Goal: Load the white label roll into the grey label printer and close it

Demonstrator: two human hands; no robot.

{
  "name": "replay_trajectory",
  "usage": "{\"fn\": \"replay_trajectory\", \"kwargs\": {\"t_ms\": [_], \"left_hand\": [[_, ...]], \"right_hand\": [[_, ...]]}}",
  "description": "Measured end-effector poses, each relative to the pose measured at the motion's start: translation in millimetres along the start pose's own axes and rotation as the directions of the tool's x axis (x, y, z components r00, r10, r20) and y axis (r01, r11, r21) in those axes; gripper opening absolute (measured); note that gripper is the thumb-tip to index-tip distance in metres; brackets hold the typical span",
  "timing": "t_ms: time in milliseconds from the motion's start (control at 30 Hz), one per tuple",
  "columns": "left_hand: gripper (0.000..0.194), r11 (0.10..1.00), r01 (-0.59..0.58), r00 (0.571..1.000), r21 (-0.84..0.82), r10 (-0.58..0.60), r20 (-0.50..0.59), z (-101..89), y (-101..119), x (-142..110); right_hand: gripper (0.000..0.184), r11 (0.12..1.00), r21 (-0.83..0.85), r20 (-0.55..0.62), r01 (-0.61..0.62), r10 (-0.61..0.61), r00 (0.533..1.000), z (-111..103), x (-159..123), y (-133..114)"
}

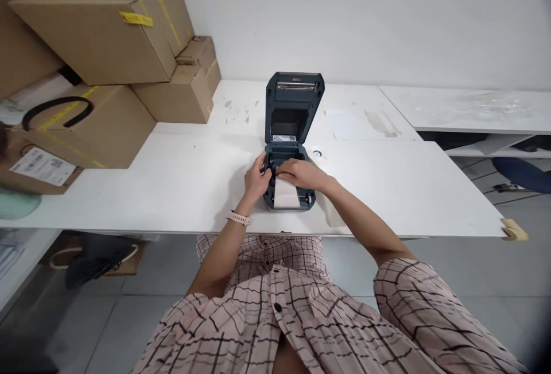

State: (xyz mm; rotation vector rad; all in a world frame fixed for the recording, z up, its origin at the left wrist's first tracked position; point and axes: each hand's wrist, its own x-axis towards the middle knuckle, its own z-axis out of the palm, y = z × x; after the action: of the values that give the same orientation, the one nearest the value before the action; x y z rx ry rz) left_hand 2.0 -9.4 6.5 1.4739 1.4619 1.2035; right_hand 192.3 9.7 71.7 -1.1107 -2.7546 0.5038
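A dark grey label printer [270, 107] stands on the white table with its lid raised. Inside the lower half, a strip of white label paper [286, 195] runs down to the front edge. My left hand [257, 180] grips the printer's left side, its thumb over the inner edge near a dark guide. Reaching in from the right, my right hand [303, 174] has its fingers bent and closed over the upper end of the label paper. Those fingertips are partly hidden within the printer. A loose piece of pale backing paper [333, 215] lies beside the printer, under my right forearm.
Cardboard boxes [99, 38] are piled on the left, with a black headband-like loop [55, 107] in front of them. A small ring-shaped item [317, 154] lies right of the printer. The white table [408, 190] ends at a taped corner [514, 229]; shelving stands behind on the right.
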Motion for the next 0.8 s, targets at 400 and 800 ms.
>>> {"fn": "replay_trajectory", "kwargs": {"t_ms": [400,800], "left_hand": [[0.066,0.970,0.022,0.998,-0.241,-0.007,0.064,4.9,-11.2,-0.7],[0.072,0.968,0.080,0.994,-0.238,-0.060,0.090,5.3,-12.3,0.3]], "right_hand": [[0.063,0.945,0.254,0.043,0.206,-0.224,0.974,0.3,-108.5,-1.6],[0.079,0.998,0.026,-0.254,0.058,-0.049,0.966,57.2,-106.5,-48.9]]}}
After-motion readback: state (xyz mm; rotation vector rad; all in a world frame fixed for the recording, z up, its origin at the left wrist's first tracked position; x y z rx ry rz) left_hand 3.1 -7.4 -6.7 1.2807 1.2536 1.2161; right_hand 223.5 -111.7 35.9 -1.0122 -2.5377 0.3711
